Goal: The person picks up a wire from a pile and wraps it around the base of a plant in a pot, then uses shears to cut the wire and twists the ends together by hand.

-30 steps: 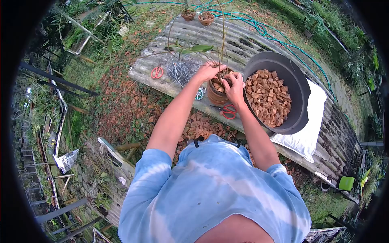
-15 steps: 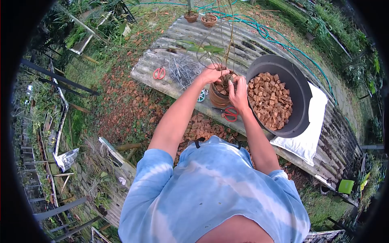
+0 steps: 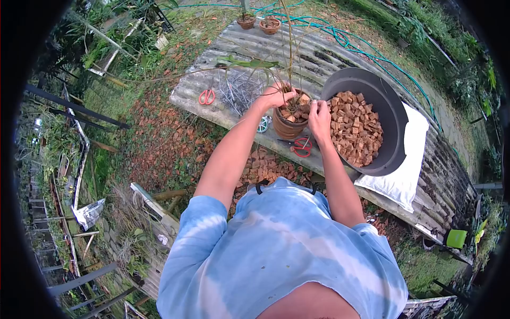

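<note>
A terracotta pot (image 3: 288, 128) stands near the table's front edge, filled with brown chunks and roots. A tall thin-stemmed plant (image 3: 290, 58) rises from it, a long green leaf leaning left. My left hand (image 3: 277, 98) reaches over the pot's left rim, fingers closed round the plant's base. Just off the right rim is my right hand (image 3: 320, 121), its fingers drawn together; what they hold, if anything, I cannot make out. Beside that hand a large black tub (image 3: 390, 125) holds many brown cube-shaped chunks (image 3: 357, 127).
Red-handled scissors (image 3: 302, 147) lie before the pot, a second red-handled pair (image 3: 207, 97) further left. A green wire spool (image 3: 263, 125) and a heap of metal wires (image 3: 239, 91) lie between. A white sack (image 3: 398, 186) is under the tub. Two small pots (image 3: 270, 25) stand at the back.
My right hand has drawn back from the plant's base to the right, off the pot's rim. My left hand stays at the base. More chunks in the pot now show.
</note>
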Demonstrator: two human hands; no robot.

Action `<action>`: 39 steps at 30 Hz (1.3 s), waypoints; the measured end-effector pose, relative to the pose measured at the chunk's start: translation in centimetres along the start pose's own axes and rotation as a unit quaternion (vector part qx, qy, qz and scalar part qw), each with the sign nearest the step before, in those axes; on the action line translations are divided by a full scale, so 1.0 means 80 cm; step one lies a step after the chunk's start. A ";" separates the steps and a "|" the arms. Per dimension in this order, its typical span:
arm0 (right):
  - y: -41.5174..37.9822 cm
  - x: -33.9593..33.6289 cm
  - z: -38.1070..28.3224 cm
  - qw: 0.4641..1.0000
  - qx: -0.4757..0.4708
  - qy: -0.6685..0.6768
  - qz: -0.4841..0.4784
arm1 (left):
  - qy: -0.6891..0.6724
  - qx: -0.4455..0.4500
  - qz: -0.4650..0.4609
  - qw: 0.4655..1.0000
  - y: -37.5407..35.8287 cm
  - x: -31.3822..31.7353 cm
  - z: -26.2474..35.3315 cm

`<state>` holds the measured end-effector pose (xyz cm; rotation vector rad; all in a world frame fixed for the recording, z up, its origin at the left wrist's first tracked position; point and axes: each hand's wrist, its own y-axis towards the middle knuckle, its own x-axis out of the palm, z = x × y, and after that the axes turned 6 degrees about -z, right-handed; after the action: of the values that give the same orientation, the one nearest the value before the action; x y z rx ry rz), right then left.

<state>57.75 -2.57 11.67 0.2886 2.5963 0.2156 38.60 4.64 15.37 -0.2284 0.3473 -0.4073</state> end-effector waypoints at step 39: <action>-0.052 -0.084 -0.029 0.934 -0.024 -0.214 -0.286 | -0.022 -0.012 0.002 1.000 -0.007 0.005 0.015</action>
<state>61.58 -8.47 16.00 -0.4017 2.1240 0.0023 39.16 4.16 16.49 -0.2598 0.3087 -0.3946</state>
